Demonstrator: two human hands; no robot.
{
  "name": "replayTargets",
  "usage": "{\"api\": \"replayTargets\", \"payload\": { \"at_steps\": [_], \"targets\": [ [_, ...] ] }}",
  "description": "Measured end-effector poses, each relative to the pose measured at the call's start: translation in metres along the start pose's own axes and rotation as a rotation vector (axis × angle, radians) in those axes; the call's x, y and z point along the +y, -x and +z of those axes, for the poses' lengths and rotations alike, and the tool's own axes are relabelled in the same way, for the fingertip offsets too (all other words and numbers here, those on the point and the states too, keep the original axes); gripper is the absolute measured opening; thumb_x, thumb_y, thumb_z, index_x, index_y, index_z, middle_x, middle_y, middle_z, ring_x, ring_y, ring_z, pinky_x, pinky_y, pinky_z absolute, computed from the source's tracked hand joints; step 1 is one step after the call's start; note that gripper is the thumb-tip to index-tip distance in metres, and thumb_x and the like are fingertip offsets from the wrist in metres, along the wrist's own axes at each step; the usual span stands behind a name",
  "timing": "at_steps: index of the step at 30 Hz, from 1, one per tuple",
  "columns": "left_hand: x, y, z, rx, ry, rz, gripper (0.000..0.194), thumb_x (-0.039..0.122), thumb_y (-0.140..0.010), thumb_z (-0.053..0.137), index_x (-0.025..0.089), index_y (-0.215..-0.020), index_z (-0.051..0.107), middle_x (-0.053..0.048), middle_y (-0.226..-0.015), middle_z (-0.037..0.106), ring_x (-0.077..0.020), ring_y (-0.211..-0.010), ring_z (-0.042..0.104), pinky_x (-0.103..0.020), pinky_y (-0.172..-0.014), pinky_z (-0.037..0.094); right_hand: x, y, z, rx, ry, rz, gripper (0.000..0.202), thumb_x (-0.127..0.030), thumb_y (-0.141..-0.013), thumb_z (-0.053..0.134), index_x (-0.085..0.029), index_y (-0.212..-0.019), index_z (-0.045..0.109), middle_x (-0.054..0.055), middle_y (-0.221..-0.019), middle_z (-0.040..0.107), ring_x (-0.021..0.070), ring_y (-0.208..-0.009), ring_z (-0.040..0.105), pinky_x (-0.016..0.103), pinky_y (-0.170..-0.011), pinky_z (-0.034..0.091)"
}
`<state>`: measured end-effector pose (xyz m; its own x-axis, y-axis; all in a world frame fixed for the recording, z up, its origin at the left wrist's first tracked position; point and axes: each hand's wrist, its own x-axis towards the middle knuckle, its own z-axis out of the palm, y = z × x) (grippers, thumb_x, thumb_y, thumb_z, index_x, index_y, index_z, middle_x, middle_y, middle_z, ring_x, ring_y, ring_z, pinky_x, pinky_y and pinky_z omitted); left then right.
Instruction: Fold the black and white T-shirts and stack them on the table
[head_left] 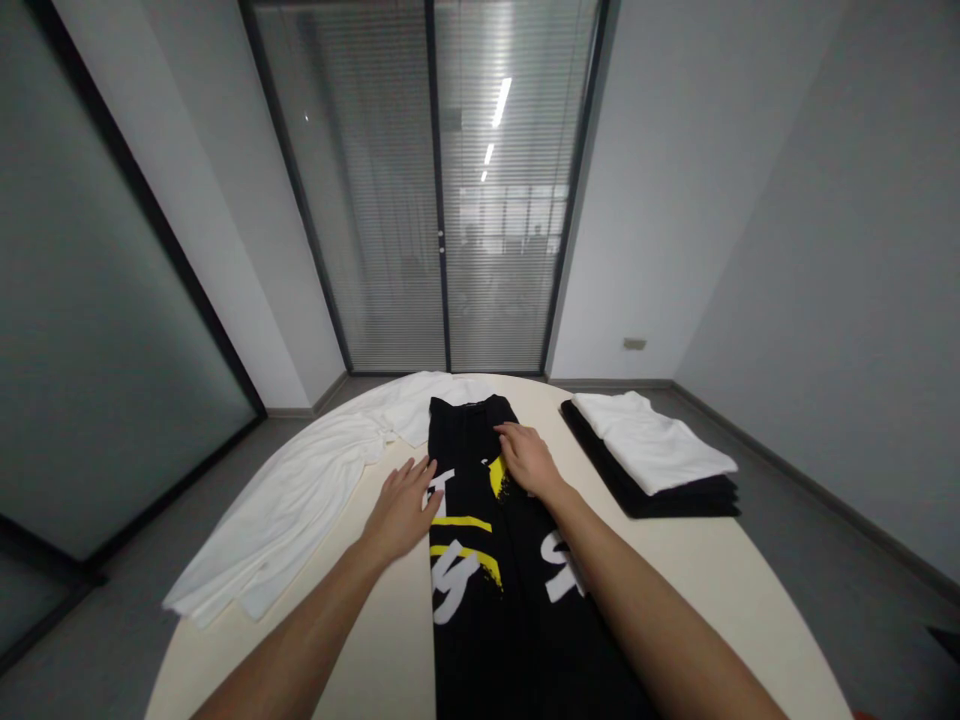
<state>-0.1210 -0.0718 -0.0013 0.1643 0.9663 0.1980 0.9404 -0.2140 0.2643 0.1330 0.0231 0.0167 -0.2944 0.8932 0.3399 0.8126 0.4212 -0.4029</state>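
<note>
A black garment (480, 445) with white lettering and yellow print lies lengthwise down the middle of the table, in a long narrow shape. Whether it is a shirt or trousers I cannot tell. My left hand (405, 508) rests at its left edge, fingers apart, fingertips touching the cloth. On the upper right part of the garment lies my right hand (529, 458), fingers flat to slightly bent and holding nothing. Parts of the print are hidden under my hands and right forearm.
A white garment (300, 500) is spread loosely along the table's left side. At the right, a folded white garment (649, 440) tops a stack of folded black clothes (675, 502). The pale table (375, 630) has a rounded edge; a glass door (442, 200) with blinds stands beyond.
</note>
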Motion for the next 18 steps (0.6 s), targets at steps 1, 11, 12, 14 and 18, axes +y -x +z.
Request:
{"api": "replayTargets", "payload": {
  "at_steps": [1, 11, 12, 14, 18],
  "targets": [
    [-0.001, 0.0, 0.0, 0.0, 0.004, -0.002, 0.058, 0.043, -0.103, 0.037, 0.016, -0.154, 0.042, -0.009, -0.161, 0.039, -0.0318, -0.15, 0.031, -0.052, -0.122, 0.025, 0.005, -0.001, -0.001, 0.029, 0.014, 0.064, 0.042, -0.032, -0.104, 0.036, -0.021, -0.135, 0.062, 0.011, -0.14, 0.061, 0.0286, -0.127, 0.053, 0.044, -0.106, 0.042],
    [-0.001, 0.0, 0.001, -0.008, 0.021, -0.005, 0.059, 0.044, -0.102, 0.038, 0.014, -0.154, 0.042, -0.01, -0.16, 0.04, -0.0327, -0.151, 0.03, -0.052, -0.122, 0.025, 0.046, -0.012, -0.003, -0.112, -0.097, 0.215, 0.037, -0.025, -0.094, 0.054, -0.026, -0.128, 0.068, 0.003, -0.136, 0.066, 0.0243, -0.13, 0.056, 0.039, -0.11, 0.041],
    [-0.001, 0.0, 0.001, 0.001, 0.027, -0.005, 0.059, 0.044, -0.102, 0.04, 0.015, -0.153, 0.042, -0.01, -0.16, 0.041, -0.0328, -0.15, 0.031, -0.052, -0.122, 0.025, 0.047, -0.013, -0.005, -0.113, -0.102, 0.225, 0.036, -0.023, -0.094, 0.054, -0.025, -0.127, 0.067, 0.004, -0.133, 0.068, 0.0223, -0.125, 0.06, 0.036, -0.107, 0.043],
    [0.0, -0.001, 0.0, 0.043, 0.047, 0.006, 0.057, 0.043, -0.101, 0.044, 0.015, -0.15, 0.046, -0.011, -0.156, 0.046, -0.0327, -0.148, 0.035, -0.051, -0.121, 0.027, 0.049, -0.014, -0.011, -0.125, -0.113, 0.253, 0.036, -0.022, -0.093, 0.054, -0.02, -0.127, 0.066, 0.007, -0.124, 0.071, 0.0195, -0.112, 0.066, 0.03, -0.098, 0.048],
    [0.002, 0.0, -0.008, 0.181, 0.103, 0.005, 0.04, 0.035, -0.099, 0.049, 0.016, -0.131, 0.061, -0.012, -0.13, 0.067, -0.0273, -0.124, 0.058, -0.042, -0.108, 0.042, 0.051, -0.011, -0.031, -0.215, -0.117, 0.313, 0.03, -0.032, -0.088, 0.064, -0.014, -0.112, 0.072, 0.009, -0.097, 0.076, 0.0184, -0.081, 0.07, 0.027, -0.074, 0.051]
  ]
}}
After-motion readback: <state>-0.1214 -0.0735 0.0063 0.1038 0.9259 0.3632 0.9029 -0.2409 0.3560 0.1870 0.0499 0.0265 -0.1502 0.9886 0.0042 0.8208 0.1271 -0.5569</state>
